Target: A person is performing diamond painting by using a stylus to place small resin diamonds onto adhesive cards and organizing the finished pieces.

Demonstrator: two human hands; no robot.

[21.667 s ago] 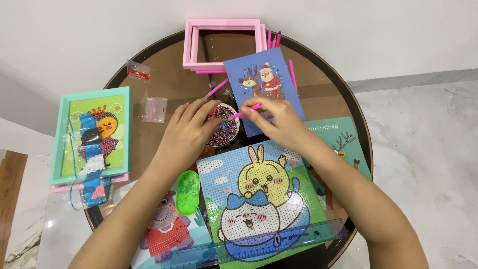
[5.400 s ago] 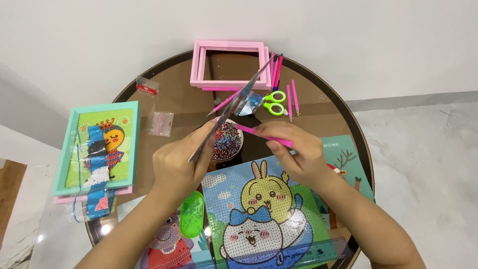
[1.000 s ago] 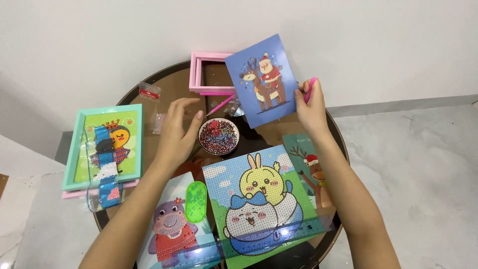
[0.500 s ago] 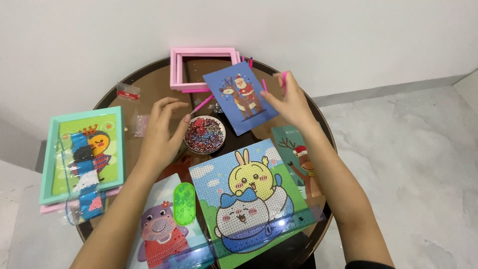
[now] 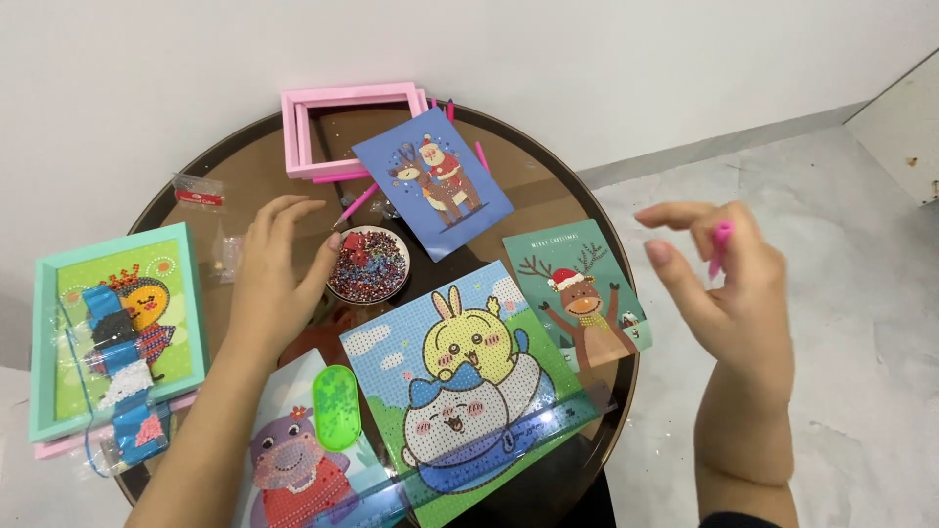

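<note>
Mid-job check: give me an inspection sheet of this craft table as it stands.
Surface: round brown table, crowded.
Job's things: blue Santa card lies flat behind the bead dish; pink pen in the right hand.
Clutter: bunny canvas, reindeer card, hippo canvas, green tray, pink frames, teal frame, clear ruler, bead bags.
Grippers: left hand open beside the dish; right hand raised off the table's edge.
Cables: nothing seen.
Surroundings: white wall, marble floor.

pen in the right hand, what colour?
Pink. The pen sticks up between the right hand's fingers, blurred, in the head view.
</note>
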